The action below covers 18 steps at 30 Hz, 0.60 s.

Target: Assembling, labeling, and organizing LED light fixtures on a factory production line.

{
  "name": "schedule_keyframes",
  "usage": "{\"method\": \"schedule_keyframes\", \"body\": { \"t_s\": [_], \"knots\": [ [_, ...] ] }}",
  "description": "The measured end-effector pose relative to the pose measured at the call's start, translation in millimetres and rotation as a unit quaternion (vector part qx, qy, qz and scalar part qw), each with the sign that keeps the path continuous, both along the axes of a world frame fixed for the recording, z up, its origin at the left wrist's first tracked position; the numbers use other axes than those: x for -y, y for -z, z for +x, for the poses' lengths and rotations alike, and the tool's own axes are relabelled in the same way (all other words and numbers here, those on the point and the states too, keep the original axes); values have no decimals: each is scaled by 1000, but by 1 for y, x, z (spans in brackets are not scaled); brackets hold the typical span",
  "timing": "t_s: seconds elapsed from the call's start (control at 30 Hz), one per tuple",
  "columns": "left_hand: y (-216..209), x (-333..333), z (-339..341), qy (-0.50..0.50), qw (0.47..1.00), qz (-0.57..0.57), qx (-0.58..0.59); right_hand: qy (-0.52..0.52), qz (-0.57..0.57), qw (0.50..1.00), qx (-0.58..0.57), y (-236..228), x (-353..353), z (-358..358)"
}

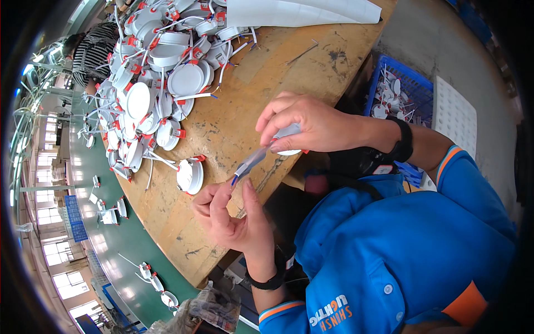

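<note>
My right hand [300, 119] is closed around a small white round downlight [288, 132], partly hidden behind the fingers. Its pale cable [253, 158], blurred, slants down to the left and ends in bare blue wire tips [234, 181]. Those tips reach the fingertips of my left hand [236, 217], whose thumb and index finger are apart, with the other fingers curled. Beside that hand, a loose downlight [190, 176] with red clips sits on the wooden table [222, 131].
A big heap of white downlights [167, 83] covers the table's far left. Behind it is a white sheet-like piece [300, 12]. Below on the left runs a green conveyor [125, 245] with scattered lights. A blue crate [428, 92] of lights stands at right. Someone in stripes [95, 53] is beyond.
</note>
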<state>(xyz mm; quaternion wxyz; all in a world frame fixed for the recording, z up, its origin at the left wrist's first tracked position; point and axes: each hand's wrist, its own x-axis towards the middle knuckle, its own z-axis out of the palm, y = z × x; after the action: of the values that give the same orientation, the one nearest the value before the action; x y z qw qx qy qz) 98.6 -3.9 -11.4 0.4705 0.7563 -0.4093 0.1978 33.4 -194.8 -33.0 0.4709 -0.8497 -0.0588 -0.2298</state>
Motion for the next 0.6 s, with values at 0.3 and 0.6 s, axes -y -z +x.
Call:
{"method": "schedule_keyframes", "body": {
  "t_s": [0.3, 0.6],
  "knots": [
    [3, 8, -7, -50, 999, -6, -5, 0, 26, 1000, 16, 7, -7, 7],
    [-2, 8, -6, -69, 997, -2, -43, 35, 5, 999, 17, 6, -13, 10]
  ]
}}
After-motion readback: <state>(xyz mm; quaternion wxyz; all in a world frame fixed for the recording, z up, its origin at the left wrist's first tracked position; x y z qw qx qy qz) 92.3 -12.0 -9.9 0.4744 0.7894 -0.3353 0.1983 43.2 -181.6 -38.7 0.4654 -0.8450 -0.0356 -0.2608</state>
